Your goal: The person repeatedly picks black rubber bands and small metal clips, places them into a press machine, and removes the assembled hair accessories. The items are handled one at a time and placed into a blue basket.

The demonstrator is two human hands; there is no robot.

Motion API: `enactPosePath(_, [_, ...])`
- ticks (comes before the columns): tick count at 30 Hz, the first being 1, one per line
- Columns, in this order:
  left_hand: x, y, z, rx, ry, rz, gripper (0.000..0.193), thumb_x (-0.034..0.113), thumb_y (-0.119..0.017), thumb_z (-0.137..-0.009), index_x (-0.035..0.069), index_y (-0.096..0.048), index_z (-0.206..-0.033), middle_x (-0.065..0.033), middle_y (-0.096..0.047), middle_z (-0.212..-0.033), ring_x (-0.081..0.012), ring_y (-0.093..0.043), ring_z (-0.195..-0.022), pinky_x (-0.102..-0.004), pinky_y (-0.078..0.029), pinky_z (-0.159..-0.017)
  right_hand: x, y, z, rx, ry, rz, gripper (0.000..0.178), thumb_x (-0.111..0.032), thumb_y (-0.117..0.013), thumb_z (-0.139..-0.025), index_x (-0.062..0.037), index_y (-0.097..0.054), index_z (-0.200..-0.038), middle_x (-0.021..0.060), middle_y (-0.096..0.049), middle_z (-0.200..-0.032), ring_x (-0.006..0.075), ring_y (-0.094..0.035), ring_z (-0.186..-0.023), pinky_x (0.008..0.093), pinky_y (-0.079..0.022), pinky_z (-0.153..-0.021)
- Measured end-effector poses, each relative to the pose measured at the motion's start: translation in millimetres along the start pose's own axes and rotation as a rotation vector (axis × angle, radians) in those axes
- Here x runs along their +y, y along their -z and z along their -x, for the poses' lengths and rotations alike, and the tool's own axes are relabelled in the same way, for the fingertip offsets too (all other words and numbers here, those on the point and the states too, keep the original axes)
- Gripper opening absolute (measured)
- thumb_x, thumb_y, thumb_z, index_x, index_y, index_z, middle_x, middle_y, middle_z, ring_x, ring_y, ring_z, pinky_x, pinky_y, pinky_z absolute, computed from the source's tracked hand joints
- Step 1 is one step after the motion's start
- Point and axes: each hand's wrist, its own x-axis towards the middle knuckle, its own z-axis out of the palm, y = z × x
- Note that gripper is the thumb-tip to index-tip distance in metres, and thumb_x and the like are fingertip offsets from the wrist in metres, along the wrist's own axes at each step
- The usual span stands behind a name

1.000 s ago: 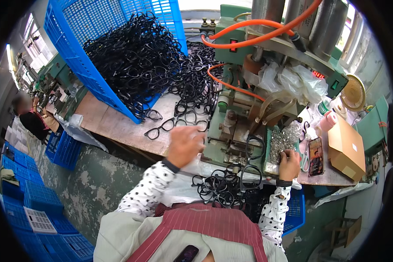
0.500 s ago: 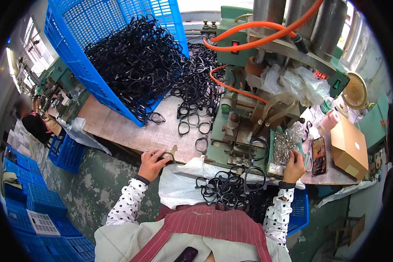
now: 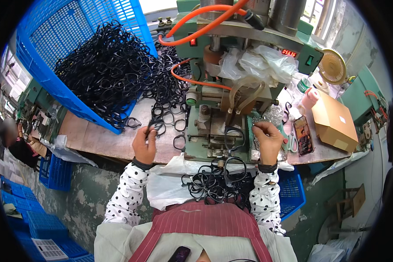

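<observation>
My left hand (image 3: 144,146) is closed, thumb and fingers pinched on a dark eyeglass frame, partly hidden by the fingers, beside loose black eyeglass frames (image 3: 168,117) on the bench. My right hand (image 3: 268,140) pinches a tiny shiny piece at its fingertips, above a green tray (image 3: 254,153) of small, clear or silvery parts. Between my hands, a black eyeglass frame (image 3: 235,149) sits at the front of a green press machine (image 3: 196,148), one rim over the machine and the other hanging toward me. Below it, several black frames (image 3: 205,185) lie heaped on white sheeting in front of my apron.
A tilted blue crate (image 3: 81,111) spills a large pile of black frames (image 3: 105,65) at the left. Right of the tray lie scissors (image 3: 292,142), a phone (image 3: 303,135) and a cardboard box (image 3: 334,122). Orange hoses (image 3: 201,83) run across the press. Another person (image 3: 19,142) works far left.
My left hand has risen from the bench's front edge toward the loose frames, fingers now pinched upward. My right hand still pinches over the tray. The whole view has shifted.
</observation>
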Motion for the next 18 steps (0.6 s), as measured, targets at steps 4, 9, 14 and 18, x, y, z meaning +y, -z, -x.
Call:
enactPosePath(4, [67, -27, -22, -0.039, -0.239, 0.168, 0.015, 0.006, -0.059, -0.092, 0.001, -0.061, -0.106, -0.0112, -0.065, -0.089, -0.0218, -0.061, -0.072, -0.0296, -0.048, -0.067, -33, -23, 9, -0.102, -0.057, -0.161, 0.020, 0.001, -0.072, -0.079, 0.0031, -0.067, -0.099, 0.0053, -0.069, -0.083, 0.0088, -0.061, -0.074, 0.0215, -0.048, -0.069])
enactPosePath(9, [142, -44, -58, -0.079, -0.132, 0.274, 0.017, 0.004, -0.056, -0.093, -0.001, -0.059, -0.109, -0.0117, -0.068, -0.090, -0.0200, -0.064, -0.074, -0.0279, -0.049, -0.068, -36, -34, 8, -0.111, -0.098, -0.241, 0.032, 0.005, -0.070, -0.078, 0.0041, -0.057, -0.107, 0.0087, -0.067, -0.084, 0.0112, -0.063, -0.075, 0.0216, -0.048, -0.067])
enactPosePath(14, [151, -51, -74, -0.095, -0.038, 0.505, 0.016, 0.011, -0.051, -0.100, -0.003, -0.058, -0.105, -0.0090, -0.067, -0.095, -0.0130, -0.066, -0.080, -0.0251, -0.051, -0.069, -39, -53, 12, -0.047, -0.101, -0.205, 0.044, 0.005, -0.069, -0.076, 0.0023, -0.049, -0.114, 0.0122, -0.067, -0.087, 0.0113, -0.063, -0.078, 0.0223, -0.049, -0.068])
enactPosePath(18, [152, -50, -75, -0.098, -0.021, 0.587, 0.016, 0.010, -0.052, -0.099, -0.002, -0.058, -0.106, -0.0098, -0.067, -0.097, -0.0128, -0.066, -0.081, -0.0252, -0.051, -0.070, -36, -64, 15, 0.023, -0.066, -0.300, 0.047, 0.005, -0.070, -0.076, 0.0019, -0.047, -0.117, 0.0124, -0.067, -0.085, 0.0102, -0.061, -0.074, 0.0222, -0.048, -0.067])
